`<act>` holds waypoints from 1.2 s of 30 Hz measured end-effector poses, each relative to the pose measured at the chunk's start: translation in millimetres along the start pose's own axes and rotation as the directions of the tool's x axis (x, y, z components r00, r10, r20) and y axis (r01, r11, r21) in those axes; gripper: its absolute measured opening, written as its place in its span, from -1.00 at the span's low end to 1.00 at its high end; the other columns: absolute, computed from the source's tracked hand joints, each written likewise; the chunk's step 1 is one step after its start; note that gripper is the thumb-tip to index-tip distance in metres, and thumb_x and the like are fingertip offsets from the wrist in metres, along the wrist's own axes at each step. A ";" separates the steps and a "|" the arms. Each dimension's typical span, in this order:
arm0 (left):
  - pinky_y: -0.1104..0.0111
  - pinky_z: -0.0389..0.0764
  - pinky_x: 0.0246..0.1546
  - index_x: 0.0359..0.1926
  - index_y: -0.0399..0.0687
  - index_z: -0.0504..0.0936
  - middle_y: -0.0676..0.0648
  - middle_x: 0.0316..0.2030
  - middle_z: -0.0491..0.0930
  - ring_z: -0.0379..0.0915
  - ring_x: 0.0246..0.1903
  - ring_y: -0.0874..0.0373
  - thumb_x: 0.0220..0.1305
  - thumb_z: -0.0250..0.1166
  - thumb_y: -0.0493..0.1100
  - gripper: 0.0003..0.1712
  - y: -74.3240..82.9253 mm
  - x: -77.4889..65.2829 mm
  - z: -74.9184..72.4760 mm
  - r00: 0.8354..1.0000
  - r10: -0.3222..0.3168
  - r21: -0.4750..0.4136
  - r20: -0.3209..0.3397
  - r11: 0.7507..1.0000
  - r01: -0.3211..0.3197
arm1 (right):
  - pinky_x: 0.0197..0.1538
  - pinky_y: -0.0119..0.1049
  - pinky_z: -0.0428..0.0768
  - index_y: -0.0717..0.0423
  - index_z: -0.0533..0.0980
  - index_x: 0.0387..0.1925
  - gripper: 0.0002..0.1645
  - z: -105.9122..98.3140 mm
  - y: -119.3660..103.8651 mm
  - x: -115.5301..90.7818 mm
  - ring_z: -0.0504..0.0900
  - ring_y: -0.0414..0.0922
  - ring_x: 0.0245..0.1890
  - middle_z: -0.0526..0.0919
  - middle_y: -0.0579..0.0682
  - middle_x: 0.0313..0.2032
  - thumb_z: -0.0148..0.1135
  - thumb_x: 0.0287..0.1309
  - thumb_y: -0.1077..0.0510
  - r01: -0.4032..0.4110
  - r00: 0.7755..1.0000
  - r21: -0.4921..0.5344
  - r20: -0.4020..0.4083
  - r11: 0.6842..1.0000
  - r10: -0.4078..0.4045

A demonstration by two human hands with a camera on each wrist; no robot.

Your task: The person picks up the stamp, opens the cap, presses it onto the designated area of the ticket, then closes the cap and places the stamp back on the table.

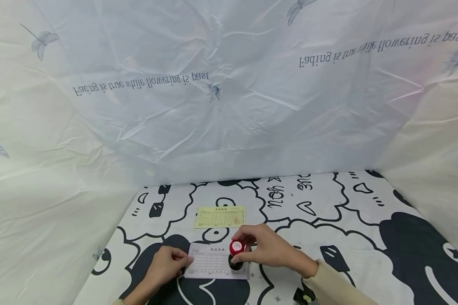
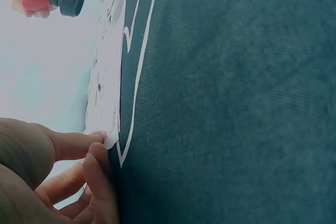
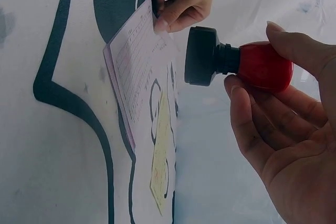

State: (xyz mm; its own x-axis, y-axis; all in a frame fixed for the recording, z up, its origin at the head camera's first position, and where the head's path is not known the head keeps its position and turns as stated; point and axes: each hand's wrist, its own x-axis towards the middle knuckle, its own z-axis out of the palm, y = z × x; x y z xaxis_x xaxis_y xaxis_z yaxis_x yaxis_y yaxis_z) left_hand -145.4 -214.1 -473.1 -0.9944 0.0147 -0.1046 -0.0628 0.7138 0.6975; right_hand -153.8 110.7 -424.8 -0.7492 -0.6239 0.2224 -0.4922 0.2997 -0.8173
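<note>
A self-inking stamp (image 3: 247, 61) with a round red handle and a black base is in my right hand (image 1: 271, 248), pinched between thumb and fingers. In the right wrist view its base hangs apart from the pad, above the printed form. The pad of white-pinkish form slips (image 1: 208, 263) lies on the patterned cloth, its right part partly hidden by the stamp in the head view. At the pad's left edge, my left hand (image 1: 166, 264) pinches the corner between thumb and forefinger, which shows closely in the left wrist view.
A yellow form slip (image 1: 215, 217) with a faint reddish mark lies behind the pad. A small dark object (image 1: 302, 296) sits partly hidden beside the right sleeve. Black-and-white cartoon cloth (image 1: 297, 237) covers the table, and a pale printed sheet (image 1: 252, 127) hangs around it.
</note>
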 end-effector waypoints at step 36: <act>0.37 0.81 -0.32 -0.05 -0.36 0.79 -0.16 -0.22 0.82 0.77 -0.33 0.14 0.33 0.46 -0.25 -0.74 -0.6 48.2 -23.1 0.994 -0.103 -0.405 0.035 0.908 0.109 | -0.16 -0.37 0.74 -0.12 0.65 -0.05 -0.61 0.9 4.9 -0.3 0.66 -0.37 -0.31 0.79 -0.19 -0.21 0.58 0.15 -0.11 -0.018 1.000 0.012 -0.004 1.000 0.018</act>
State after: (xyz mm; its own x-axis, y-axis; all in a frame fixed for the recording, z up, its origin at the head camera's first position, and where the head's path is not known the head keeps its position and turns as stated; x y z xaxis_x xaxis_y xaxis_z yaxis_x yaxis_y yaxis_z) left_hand -195.2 -230.0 -462.1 -0.9790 -0.0348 -0.2007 -0.1994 0.3665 0.9088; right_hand -155.6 111.7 -429.4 -0.7600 -0.6151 0.2098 -0.4733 0.3025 -0.8273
